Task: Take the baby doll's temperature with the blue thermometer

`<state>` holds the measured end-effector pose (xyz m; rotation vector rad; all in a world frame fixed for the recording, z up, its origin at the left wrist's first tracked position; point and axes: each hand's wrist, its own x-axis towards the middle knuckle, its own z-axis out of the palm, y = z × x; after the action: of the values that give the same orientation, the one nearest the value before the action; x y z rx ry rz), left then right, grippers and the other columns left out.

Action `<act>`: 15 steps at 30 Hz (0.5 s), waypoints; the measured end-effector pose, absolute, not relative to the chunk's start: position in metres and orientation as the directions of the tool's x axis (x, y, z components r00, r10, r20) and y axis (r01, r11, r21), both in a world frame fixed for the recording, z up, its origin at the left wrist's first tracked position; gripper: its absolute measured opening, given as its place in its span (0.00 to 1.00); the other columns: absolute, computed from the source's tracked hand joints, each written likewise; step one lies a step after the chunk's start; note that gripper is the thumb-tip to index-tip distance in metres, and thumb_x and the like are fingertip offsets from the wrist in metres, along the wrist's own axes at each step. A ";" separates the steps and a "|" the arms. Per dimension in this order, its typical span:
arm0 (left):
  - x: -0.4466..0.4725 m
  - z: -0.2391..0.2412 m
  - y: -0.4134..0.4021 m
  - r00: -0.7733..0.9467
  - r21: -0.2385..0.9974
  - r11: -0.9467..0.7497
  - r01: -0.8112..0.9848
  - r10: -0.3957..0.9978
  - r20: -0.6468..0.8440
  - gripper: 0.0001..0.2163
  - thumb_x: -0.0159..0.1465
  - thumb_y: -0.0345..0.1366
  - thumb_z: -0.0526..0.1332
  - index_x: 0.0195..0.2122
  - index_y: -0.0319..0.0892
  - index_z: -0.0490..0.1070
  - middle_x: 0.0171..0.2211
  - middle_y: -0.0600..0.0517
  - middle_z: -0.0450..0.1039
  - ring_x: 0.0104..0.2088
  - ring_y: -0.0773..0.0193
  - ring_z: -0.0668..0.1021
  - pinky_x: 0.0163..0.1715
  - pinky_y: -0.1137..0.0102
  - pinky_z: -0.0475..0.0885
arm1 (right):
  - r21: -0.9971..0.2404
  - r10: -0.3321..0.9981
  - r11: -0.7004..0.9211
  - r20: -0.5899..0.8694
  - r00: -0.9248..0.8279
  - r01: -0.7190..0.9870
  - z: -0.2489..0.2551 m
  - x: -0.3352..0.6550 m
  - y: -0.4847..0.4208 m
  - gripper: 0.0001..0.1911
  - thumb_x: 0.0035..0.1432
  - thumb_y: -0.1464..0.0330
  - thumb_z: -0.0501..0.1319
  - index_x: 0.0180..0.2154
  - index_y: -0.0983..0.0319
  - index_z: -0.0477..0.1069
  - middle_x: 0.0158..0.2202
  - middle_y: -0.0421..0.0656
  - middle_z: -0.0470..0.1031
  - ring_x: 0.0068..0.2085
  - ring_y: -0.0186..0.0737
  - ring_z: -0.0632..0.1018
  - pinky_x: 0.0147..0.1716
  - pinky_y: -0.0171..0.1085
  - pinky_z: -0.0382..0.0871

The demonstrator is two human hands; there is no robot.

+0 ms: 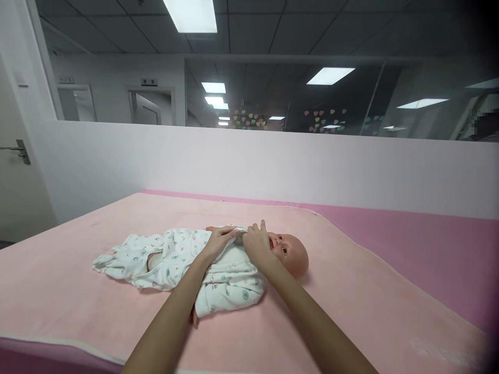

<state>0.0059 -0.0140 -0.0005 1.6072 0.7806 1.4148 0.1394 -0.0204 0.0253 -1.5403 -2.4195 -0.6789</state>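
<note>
So here's the setup: the baby doll (291, 253) is lying on its back about mid-way across the pale pink blanket (351, 296). It runs roughly parallel to the near edge of the desk (429, 244), with its bald head toward the right edge and its feet toward the left edge. It's in a white onesie (228, 283) with little coloured prints. The legs of the onesie look rumpled and flat on the left-edge side, and one sleeve flops toward the near edge.

Both our hands are up at the doll's chest, right under its chin, and they touch each other there. Our left hand (219, 241) has its fingers curled shut on a fold of the onesie at the neckline. Our right hand (257, 246) sits knuckles-up just beside it on the head side, fingers bent and close together, with one fingertip poking up. The thumb is hidden, so we honestly can't tell if it's really pinching the cloth or just resting on it.

The blanket covers most of the desk. A darker pink strip shows along the far edge and the right edge. Behind the far edge there's a white half wall (273, 161) with a glass partition (312, 93) above it. A door handle (17, 150) is off past the left edge.
</note>
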 end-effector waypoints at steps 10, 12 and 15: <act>0.005 -0.002 -0.015 0.139 0.909 -0.414 -0.053 0.898 0.417 0.16 0.51 0.42 0.62 0.37 0.37 0.75 0.33 0.47 0.76 0.36 0.59 0.74 0.39 0.67 0.67 | 0.326 0.282 0.502 0.814 -0.508 0.801 0.015 0.176 -0.061 0.08 0.52 0.71 0.53 0.25 0.62 0.67 0.42 0.46 0.72 0.49 0.46 0.67 0.55 0.57 0.40; 0.005 -0.002 -0.016 0.148 0.907 -0.421 -0.005 0.897 0.417 0.16 0.51 0.42 0.62 0.38 0.38 0.75 0.34 0.47 0.76 0.38 0.58 0.74 0.39 0.67 0.67 | 0.210 0.204 0.574 0.899 -0.387 0.792 0.017 0.184 -0.062 0.08 0.50 0.72 0.53 0.21 0.62 0.64 0.32 0.42 0.73 0.41 0.40 0.71 0.54 0.52 0.46; 0.006 0.000 -0.020 0.238 0.891 -0.440 0.108 0.882 0.406 0.13 0.52 0.43 0.61 0.32 0.39 0.77 0.34 0.48 0.77 0.39 0.57 0.74 0.40 0.67 0.67 | 0.025 0.183 0.634 0.966 -0.181 0.773 0.020 0.195 -0.060 0.10 0.50 0.73 0.52 0.19 0.61 0.61 0.24 0.38 0.69 0.31 0.34 0.70 0.51 0.47 0.54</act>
<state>0.0059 -0.0200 0.0002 1.7445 0.9200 1.2739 0.1950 -0.0605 0.0195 -0.7874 -1.7056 -0.6394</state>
